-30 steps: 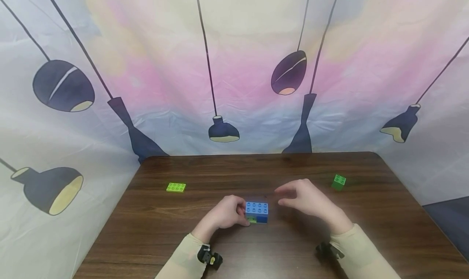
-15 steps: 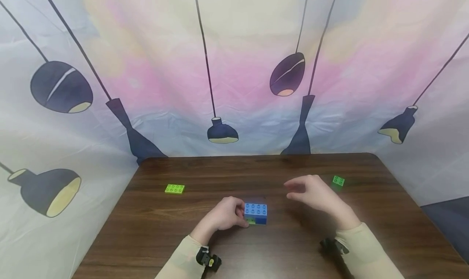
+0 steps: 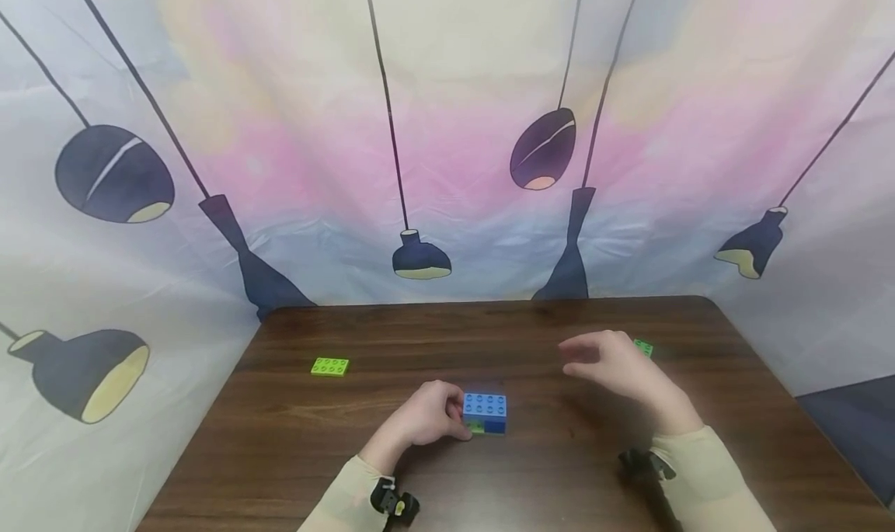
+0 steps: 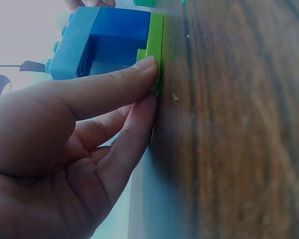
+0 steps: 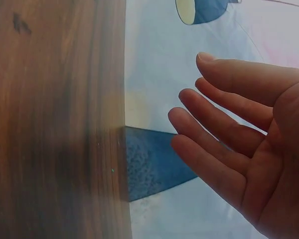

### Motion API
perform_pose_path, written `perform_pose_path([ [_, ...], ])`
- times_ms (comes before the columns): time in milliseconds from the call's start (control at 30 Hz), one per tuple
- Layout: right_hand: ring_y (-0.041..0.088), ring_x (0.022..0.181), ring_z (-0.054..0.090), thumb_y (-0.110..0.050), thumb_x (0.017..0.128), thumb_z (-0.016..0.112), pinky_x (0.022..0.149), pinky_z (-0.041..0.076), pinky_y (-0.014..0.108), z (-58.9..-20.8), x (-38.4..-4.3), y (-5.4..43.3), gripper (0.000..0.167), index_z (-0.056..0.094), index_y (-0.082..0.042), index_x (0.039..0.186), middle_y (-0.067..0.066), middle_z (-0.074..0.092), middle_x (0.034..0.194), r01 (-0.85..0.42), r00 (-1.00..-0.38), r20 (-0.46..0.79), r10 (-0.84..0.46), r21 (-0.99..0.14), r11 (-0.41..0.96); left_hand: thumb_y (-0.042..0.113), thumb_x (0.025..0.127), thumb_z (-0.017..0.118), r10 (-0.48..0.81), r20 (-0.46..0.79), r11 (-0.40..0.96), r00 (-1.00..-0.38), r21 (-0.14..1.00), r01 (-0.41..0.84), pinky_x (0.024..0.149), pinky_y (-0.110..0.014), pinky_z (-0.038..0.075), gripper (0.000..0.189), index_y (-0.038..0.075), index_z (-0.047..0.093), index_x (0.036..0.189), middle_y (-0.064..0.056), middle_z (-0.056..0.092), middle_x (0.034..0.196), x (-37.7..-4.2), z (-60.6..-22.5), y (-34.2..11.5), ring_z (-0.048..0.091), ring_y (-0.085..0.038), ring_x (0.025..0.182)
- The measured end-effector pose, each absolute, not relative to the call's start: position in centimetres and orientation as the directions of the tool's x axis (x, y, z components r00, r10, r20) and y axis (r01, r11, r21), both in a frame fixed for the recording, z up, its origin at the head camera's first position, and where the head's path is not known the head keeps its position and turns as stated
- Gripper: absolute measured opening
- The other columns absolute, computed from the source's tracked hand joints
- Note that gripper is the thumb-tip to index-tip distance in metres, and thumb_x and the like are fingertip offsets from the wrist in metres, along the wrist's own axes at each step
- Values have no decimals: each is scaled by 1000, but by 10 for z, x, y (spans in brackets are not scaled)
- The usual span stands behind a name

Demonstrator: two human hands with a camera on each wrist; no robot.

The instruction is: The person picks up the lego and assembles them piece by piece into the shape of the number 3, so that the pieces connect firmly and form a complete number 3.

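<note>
My left hand (image 3: pixel 428 417) pinches the end of a lime-green flat building brick (image 4: pixel 155 37) between thumb and fingers. This flat brick forms the bottom of a small stack. A dark blue brick (image 3: pixel 496 427) stands on its right part, and a lighter blue brick (image 3: pixel 485 403) with studs lies across the top, overhanging on the left. To the right, my right hand (image 3: pixel 618 370) is over the table, fingers apart and holding nothing in the right wrist view. Behind it, a green brick (image 3: pixel 643 347) with studs is partly hidden by the hand.
Another lime-green flat brick (image 3: pixel 329 366) lies at the back left of the brown wooden table (image 3: pixel 280 439). A cloth backdrop (image 3: pixel 315 128) printed with hanging lamps stands right behind the table.
My right hand has moved away from the stack to the right and now partly covers the green brick. The left hand keeps its hold. The head view has tilted slightly upward.
</note>
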State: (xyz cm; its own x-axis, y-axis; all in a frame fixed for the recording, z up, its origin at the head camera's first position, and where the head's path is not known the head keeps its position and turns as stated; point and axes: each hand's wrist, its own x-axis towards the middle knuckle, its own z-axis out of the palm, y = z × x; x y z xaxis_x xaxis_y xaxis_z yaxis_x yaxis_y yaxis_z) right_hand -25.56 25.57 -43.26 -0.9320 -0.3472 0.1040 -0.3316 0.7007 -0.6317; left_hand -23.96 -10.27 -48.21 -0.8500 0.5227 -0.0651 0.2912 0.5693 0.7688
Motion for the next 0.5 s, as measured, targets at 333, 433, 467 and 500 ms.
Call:
perform_pose_path([
  [333, 29, 112, 74, -21, 94, 84, 92, 58, 50, -433, -257, 271, 41, 75, -4, 130, 11, 76, 126, -325, -941, 137, -310, -625, 710, 3, 75, 95, 517, -75, 577, -852, 766, 283, 59, -28, 47, 30, 7, 70, 91, 5, 64, 70, -238, -484, -104, 60, -9, 64],
  [433, 28, 110, 74, -21, 94, 84, 91, 58, 49, -433, -259, 272, 41, 75, -4, 130, 11, 76, 125, -330, -939, 141, -313, -618, 713, 4, 75, 95, 513, -78, 584, -855, 761, 282, 59, -27, 47, 30, 8, 70, 91, 6, 65, 70, -239, -484, -103, 60, -8, 65],
  [467, 28, 110, 74, -21, 94, 84, 91, 58, 49, -433, -260, 273, 41, 75, -3, 130, 11, 76, 125, -332, -938, 141, -315, -618, 712, 4, 75, 95, 513, -77, 584, -855, 761, 281, 59, -27, 47, 30, 8, 70, 91, 6, 64, 70, -239, -483, -103, 60, -8, 65],
  [500, 28, 110, 74, -22, 94, 84, 91, 59, 49, -432, -260, 273, 41, 75, -3, 130, 11, 76, 125, -333, -938, 140, -317, -619, 711, 4, 75, 95, 511, -77, 585, -856, 761, 280, 59, -27, 47, 30, 8, 70, 90, 6, 64, 70, -240, -483, -103, 60, -8, 64],
])
